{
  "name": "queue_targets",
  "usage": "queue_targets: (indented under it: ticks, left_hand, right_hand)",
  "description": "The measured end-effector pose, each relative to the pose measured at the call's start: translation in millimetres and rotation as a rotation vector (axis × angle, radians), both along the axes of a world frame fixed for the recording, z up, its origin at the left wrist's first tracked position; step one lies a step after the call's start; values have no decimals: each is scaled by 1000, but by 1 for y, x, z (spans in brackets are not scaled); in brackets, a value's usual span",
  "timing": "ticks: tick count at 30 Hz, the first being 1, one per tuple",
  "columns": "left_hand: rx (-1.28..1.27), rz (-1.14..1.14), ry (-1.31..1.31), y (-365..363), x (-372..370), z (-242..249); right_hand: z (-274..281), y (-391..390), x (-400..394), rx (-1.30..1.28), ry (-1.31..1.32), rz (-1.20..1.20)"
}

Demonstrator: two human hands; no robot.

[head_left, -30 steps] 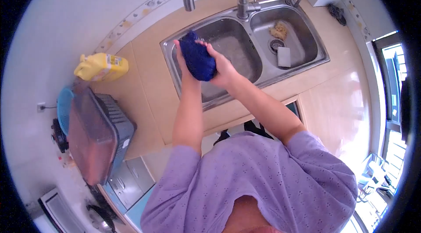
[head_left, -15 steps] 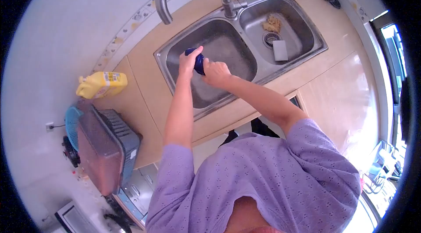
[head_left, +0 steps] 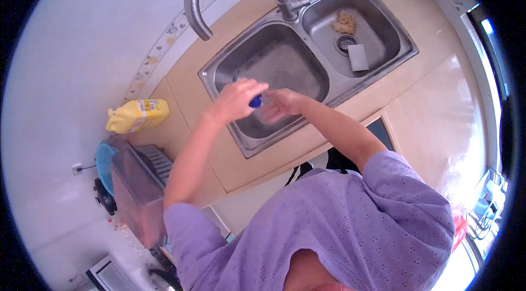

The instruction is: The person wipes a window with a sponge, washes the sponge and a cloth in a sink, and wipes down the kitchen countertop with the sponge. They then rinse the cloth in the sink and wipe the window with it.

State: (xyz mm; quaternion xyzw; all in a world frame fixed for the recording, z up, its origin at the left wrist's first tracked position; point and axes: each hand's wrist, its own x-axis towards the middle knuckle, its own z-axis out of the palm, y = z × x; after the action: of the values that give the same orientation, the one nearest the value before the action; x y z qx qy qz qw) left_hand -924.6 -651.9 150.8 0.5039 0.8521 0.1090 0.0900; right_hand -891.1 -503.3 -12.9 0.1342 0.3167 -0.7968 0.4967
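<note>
Over the left basin of the steel sink [head_left: 334, 87], my left hand [head_left: 239, 99] is wrapped round a small dark blue object [head_left: 255, 101], which shows only in part under the fingers. Just to its right, my right hand [head_left: 281, 105] is apart from the object, its palm turned up and fingers spread, slightly blurred. What the blue object is cannot be made out.
A curved steel faucet [head_left: 192, 3] rises behind the basins. The right basin holds a yellowish crumpled piece [head_left: 345, 22] and a white block [head_left: 358, 58]. A yellow bottle [head_left: 138, 116] lies left, above a lidded plastic box [head_left: 134, 195] and a blue basket [head_left: 104, 166].
My right hand has let go of the blue object and opened. My left hand, still round it, has turned over and moved towards me. The view has shifted slightly.
</note>
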Motion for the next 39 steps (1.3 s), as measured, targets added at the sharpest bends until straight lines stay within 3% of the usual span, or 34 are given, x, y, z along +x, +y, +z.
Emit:
queue_targets:
  ticks: [2,5,8,12,14,15,16,18,20,25,28,29,33,36,39]
  left_hand:
    - [-150,-276,66,7,10,2]
    - [-133,-471,170,13,31,-12]
    - [125,-368,201,14,35,-7]
    - [719,508,66,-3,25,-30]
    - [1264,1047,-374,-9,19,-61]
    - [1521,1315,-617,-13,16,-77]
    - [1706,1345,-758,-19,14,-95]
    - [1868,1235,-1018,-1,14,-83]
    - [2254,505,-1433,1,4,-119]
    - [1781,748,-2070,-13,-8,-50]
    - [1404,710,-2065,-19,-25,-50]
    - [1311,868,-2046,-20,-27,-53]
    - [745,889,-1607,-9,-41,-45]
    - [350,715,-1423,-7,-52,-64]
    - [158,726,-1258,2,-56,-85]
  right_hand:
    - [22,4,-5,-200,-84,22]
    - [30,-14,-10,-361,-203,-13]
    - [11,-30,-23,-292,-188,-36]
    - [53,-35,-22,-232,-170,-637]
    - [87,-45,-24,29,-61,-920]
    - [89,-55,-27,245,241,-946]
    - [90,-62,-29,462,544,-949]
    - [108,-69,-23,720,1084,-975]
    - [119,-65,-16,732,1395,-785]
    - [122,-65,-7,676,2027,-592]
    - [123,-56,-8,546,2248,-416]
    - [120,-56,-8,531,2293,-406]
    - [100,-53,-9,520,2423,-202]
    - [79,-57,-7,529,2488,-22]
    - [53,-71,-4,668,2454,215]
